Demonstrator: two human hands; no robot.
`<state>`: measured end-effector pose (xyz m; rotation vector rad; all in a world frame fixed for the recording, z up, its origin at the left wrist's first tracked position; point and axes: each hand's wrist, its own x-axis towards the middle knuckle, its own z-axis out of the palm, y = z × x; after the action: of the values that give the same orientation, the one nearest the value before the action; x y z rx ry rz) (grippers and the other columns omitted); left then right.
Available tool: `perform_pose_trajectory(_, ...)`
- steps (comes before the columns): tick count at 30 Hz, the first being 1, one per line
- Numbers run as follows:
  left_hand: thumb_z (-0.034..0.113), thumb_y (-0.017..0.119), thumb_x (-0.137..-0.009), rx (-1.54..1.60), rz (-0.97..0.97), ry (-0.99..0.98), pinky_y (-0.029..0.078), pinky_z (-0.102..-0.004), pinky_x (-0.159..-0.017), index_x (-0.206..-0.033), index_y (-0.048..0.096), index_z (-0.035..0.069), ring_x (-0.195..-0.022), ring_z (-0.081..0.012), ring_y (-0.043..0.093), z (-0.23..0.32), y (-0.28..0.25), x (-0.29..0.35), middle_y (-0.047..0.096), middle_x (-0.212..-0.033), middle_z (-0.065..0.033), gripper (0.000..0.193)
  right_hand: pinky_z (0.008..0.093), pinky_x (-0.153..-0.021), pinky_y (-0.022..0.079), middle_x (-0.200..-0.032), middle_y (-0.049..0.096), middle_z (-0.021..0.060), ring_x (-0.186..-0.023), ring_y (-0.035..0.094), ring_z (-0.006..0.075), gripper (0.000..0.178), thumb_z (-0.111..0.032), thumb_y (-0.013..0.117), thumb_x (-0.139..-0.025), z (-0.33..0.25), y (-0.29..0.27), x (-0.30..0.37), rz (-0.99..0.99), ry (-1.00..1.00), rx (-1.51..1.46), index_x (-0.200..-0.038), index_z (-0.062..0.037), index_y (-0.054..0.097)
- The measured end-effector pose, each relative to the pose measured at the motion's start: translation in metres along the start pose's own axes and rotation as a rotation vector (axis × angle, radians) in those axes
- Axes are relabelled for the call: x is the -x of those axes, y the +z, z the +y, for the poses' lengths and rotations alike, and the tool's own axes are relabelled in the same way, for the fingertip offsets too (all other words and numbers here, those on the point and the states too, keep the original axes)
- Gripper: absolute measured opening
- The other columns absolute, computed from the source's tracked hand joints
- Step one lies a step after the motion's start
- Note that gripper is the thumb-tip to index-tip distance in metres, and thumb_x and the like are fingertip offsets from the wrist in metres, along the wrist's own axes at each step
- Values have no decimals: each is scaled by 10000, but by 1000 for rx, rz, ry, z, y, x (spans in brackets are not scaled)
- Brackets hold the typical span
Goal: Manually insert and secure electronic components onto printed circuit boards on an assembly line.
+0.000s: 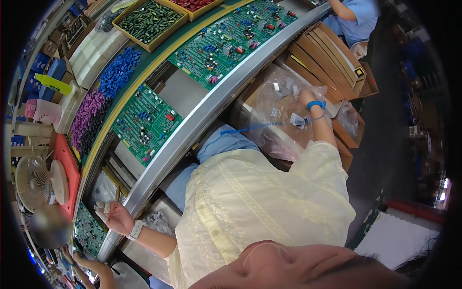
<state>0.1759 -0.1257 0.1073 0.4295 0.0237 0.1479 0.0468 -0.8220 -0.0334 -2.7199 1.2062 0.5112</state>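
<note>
My left hand (119, 219), with a pale watch at the wrist and pale covers on the fingertips, is over the near rail of the line. Its fingers are bent and a little apart, and I make out nothing between them. My right hand (306, 98), wearing a blue wrist strap (316, 104) with a coiled cord, reaches into a clear plastic bag (269, 103) in a carton beside me. The bag's film and the angle hide its fingers. Small whitish parts (297, 120) lie in the bag. A green circuit board (147, 124) with components stands on the line between my hands.
More circuit boards (226, 45) follow along the curved metal rail (211, 96). Beyond are blue parts (118, 70), purple parts (89, 111) and a box of green parts (151, 23). A fan (32, 183) stands at left; co-workers' arms (91, 265) show at lower left and upper right.
</note>
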Motion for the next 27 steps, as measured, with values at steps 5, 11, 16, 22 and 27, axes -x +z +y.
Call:
perform_pose_trajectory(5, 166, 477, -928, 29, -224, -163, 383, -242, -591, -930, 506, 37, -626, -115, 435, 0, 1, 2, 528, -808, -41, 132, 395, -822, 467, -977, 640, 165, -926, 604, 330, 311, -326, 608, -738, -31, 34, 11, -99, -277, -240, -970, -129, 675)
perform_pose_trajectory(11, 140, 541, -885, -159, -88, -159, 400, -225, -598, -1105, 530, 52, -631, -104, 433, -22, 5, -12, 520, -777, 4, 238, 415, -855, 449, -992, 611, 231, -957, 581, 364, 334, -322, 578, -748, -57, 46, 32, -180, -225, -122, -962, -77, 654)
perform_pose_trajectory(16, 222, 530, -901, -284, -24, -196, 410, -265, -676, -1130, 534, 116, -711, -131, 488, -28, 10, -1, 575, -864, 3, 253, 423, -900, 425, -1048, 592, 238, -1008, 551, 396, 394, -330, 587, -741, -91, 4, 46, -192, -267, 75, -1021, -54, 613)
perform_pose_trajectory(22, 214, 494, -922, -696, -59, -228, 457, -240, -661, -1113, 534, 69, -741, -97, 550, -43, 22, -35, 603, -904, -23, 242, 341, -750, 462, -943, 636, 154, -867, 603, 270, 326, -240, 616, -763, -62, -12, 17, -327, -249, -244, -1023, -43, 611)
perform_pose_trajectory(27, 71, 546, -876, -1281, -254, -285, 486, -238, -721, -1076, 547, 5, -802, -110, 584, -68, 38, -50, 616, -921, -50, 210, 206, -624, 419, -906, 605, 34, -756, 556, 102, 310, -28, 570, -789, -114, -102, 69, -669, -485, -980, -1097, -62, 556)
